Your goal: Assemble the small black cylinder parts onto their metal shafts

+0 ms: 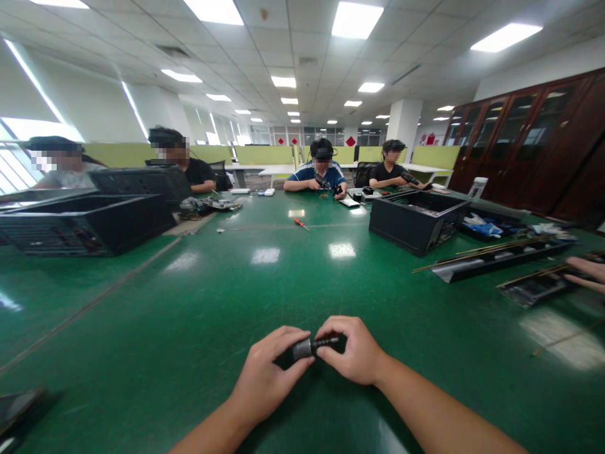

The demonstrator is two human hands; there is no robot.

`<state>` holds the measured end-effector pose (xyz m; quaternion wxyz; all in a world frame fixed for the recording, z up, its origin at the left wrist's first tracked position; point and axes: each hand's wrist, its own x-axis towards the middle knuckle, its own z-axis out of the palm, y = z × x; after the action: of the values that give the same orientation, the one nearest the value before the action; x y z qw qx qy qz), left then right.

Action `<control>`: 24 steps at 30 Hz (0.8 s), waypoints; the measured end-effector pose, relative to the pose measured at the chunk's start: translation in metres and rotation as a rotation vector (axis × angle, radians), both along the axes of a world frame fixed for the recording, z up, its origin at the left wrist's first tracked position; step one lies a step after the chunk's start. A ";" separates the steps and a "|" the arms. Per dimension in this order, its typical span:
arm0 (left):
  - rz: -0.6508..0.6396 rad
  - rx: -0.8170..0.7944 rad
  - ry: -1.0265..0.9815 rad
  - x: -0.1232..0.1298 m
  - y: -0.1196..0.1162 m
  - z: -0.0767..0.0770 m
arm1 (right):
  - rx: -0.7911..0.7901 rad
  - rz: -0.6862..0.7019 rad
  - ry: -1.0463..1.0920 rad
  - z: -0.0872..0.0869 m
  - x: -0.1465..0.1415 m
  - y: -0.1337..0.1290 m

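Low in the middle of the head view, a small metal cylinder with a thin ribbed shaft [302, 349] is held just above the green table [227, 290]; it resembles a small motor, but I cannot tell its exact kind. My left hand [271, 369] grips the thick grey body between thumb and fingers. From the other side, my right hand [352, 350] curls its thumb and fingers around the shaft end, with fingertips at the dark collar. The shaft points right, into the hollow of my right hand.
A red screwdriver [300, 223] lies farther up the table. Black computer cases stand at left [127, 221] and right [416, 224]. A metal channel [491, 257] with thin rods lies at right, near another person's hand [588, 272]. Several people sit across the table. A dark object [19, 407] lies lower left.
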<state>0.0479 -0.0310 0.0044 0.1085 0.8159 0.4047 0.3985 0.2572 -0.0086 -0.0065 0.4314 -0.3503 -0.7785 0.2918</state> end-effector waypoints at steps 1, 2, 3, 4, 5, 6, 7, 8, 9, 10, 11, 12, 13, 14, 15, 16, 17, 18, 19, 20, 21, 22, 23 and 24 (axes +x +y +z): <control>-0.002 0.000 0.002 0.000 0.000 0.000 | 0.002 0.000 -0.003 0.000 0.000 0.000; -0.004 0.001 0.002 0.000 0.000 0.000 | 0.003 0.001 -0.005 0.001 0.000 0.000; -0.005 0.002 0.002 0.000 0.000 0.000 | 0.004 0.002 -0.006 0.001 0.000 0.000; -0.006 0.002 0.002 0.001 0.000 0.000 | 0.004 0.003 -0.006 0.002 0.001 -0.001; -0.005 0.001 0.000 0.001 0.000 0.001 | 0.003 0.003 -0.007 0.002 0.001 -0.001; -0.003 -0.003 0.000 0.001 0.000 0.001 | 0.001 0.003 -0.008 0.002 0.001 -0.001; -0.002 -0.008 -0.002 0.001 0.000 0.002 | -0.001 0.002 -0.009 0.002 0.001 -0.001; 0.001 -0.013 -0.004 0.002 0.000 0.003 | -0.003 -0.001 -0.010 0.002 0.001 -0.001; 0.003 -0.017 -0.006 0.002 0.000 0.003 | -0.004 -0.005 -0.010 0.002 0.001 -0.001; 0.004 -0.020 -0.006 0.002 0.001 0.003 | -0.006 -0.007 -0.010 0.002 0.001 -0.001; 0.005 -0.023 -0.005 0.002 0.001 0.004 | -0.006 -0.010 -0.010 0.002 0.000 -0.001; 0.006 -0.022 -0.004 0.002 0.001 0.004 | -0.006 -0.013 -0.010 0.001 0.000 -0.001; 0.009 -0.021 -0.004 0.002 0.001 0.004 | -0.006 -0.017 -0.011 0.001 0.000 -0.001; 0.012 -0.019 -0.003 0.001 0.001 0.003 | -0.007 -0.022 -0.010 0.001 0.000 -0.001; 0.015 -0.016 -0.005 0.001 0.001 0.003 | -0.008 -0.026 -0.009 0.001 -0.001 -0.001; 0.018 -0.012 -0.006 0.001 0.001 0.003 | -0.009 -0.031 -0.007 0.001 -0.001 -0.001; 0.021 -0.007 -0.008 0.001 0.001 0.003 | -0.010 -0.036 -0.004 0.002 -0.001 -0.001; 0.020 -0.002 -0.010 0.001 0.001 0.003 | -0.012 -0.038 -0.001 0.002 -0.001 -0.001; 0.019 0.001 -0.011 0.001 0.001 0.003 | -0.014 -0.040 0.001 0.002 -0.001 -0.001; 0.019 0.004 -0.013 0.001 0.001 0.003 | -0.016 -0.041 0.001 0.003 -0.001 -0.001; 0.018 0.007 -0.015 0.001 0.001 0.003 | -0.019 -0.042 0.001 0.003 -0.001 -0.001; 0.017 0.008 -0.016 0.001 0.001 0.003 | -0.021 -0.042 0.000 0.003 -0.001 -0.002; 0.016 0.008 -0.016 0.001 0.001 0.003 | -0.022 -0.042 -0.001 0.003 -0.001 -0.002; 0.017 0.006 -0.015 0.001 0.001 0.004 | -0.023 -0.043 -0.002 0.003 -0.001 -0.002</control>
<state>0.0490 -0.0304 0.0081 0.1056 0.8097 0.4097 0.4067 0.2565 -0.0101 -0.0030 0.4328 -0.3721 -0.7678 0.2912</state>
